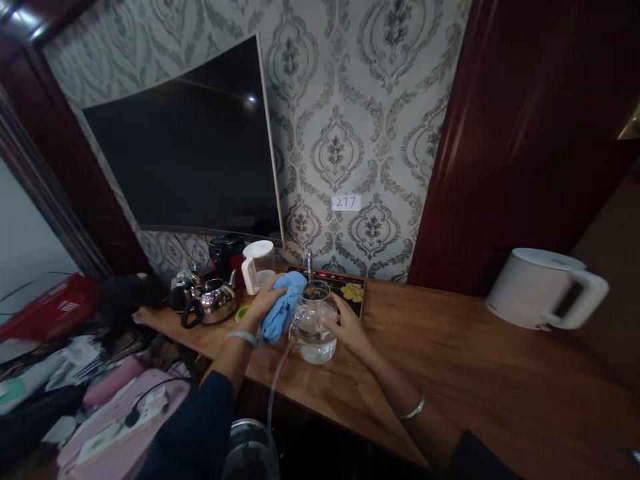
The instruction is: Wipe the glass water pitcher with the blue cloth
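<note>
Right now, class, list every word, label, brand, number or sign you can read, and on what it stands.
"277": handwritten on the white paper label on the wallpaper.
Red display on the black flower-patterned panel: too small.
White print on the red basket: too blurred.
Mark on the white electric kettle: too small.

Left hand (267,299) curled, right hand (349,328) seemingly cupped.

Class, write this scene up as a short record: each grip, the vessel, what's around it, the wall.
Left grip: holding a blue cloth
Right grip: touching the glass pot
Pot state: upright, clear liquid inside
Behind pot: dark cooktop
Kettles: steel kettle to the left, white kettle far right
Wall: black screen, label reading 277
</note>
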Motion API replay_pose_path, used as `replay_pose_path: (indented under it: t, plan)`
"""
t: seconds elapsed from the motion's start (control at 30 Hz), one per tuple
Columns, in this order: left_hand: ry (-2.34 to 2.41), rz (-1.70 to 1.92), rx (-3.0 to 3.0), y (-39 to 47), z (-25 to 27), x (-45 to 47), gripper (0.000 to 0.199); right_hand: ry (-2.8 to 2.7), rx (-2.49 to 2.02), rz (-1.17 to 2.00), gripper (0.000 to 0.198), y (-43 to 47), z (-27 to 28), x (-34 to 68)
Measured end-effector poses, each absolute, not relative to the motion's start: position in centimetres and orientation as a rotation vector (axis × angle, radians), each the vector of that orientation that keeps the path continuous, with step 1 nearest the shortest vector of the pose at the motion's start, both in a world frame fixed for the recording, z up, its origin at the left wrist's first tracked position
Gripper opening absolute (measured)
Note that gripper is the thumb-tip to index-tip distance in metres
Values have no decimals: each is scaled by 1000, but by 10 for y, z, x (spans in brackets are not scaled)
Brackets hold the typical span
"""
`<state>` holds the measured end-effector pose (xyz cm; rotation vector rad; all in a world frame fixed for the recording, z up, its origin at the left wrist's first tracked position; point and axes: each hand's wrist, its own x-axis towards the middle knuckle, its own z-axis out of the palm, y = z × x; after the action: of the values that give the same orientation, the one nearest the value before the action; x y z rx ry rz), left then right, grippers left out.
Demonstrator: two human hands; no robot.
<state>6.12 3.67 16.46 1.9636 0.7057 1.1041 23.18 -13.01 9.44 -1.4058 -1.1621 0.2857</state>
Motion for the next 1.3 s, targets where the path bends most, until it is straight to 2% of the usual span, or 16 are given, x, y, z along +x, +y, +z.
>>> replay_pose_path:
  t: [0.23,0.6,0.8,0.97,1.1,1.2,1.3]
  plan:
    - [511,929,2175,36,179,89,24,-1228,-1446,196,71,-126,87,227]
    - [474,842,2403,34,174,40,47,-1242,-1402,216,71,-122,80,231]
    - [484,772,2549,-20,173,-23,47,-1221,-1416,198,71,-123,79,229]
    - [699,940,2326,-86,182,-83,38,-1205,-1401,228,71,-122,83,228]
    - [828,964,2121,-136,173,-87,37,-1107,-1341,234,68,-147,93,218]
    - [775,930,2009,-163,154,-53,38,-1089,-1196,405,68,-196,99,198]
    - [713,968,1854,-180,136,-3,41,-1158,-1059,662,84,-249,98,177]
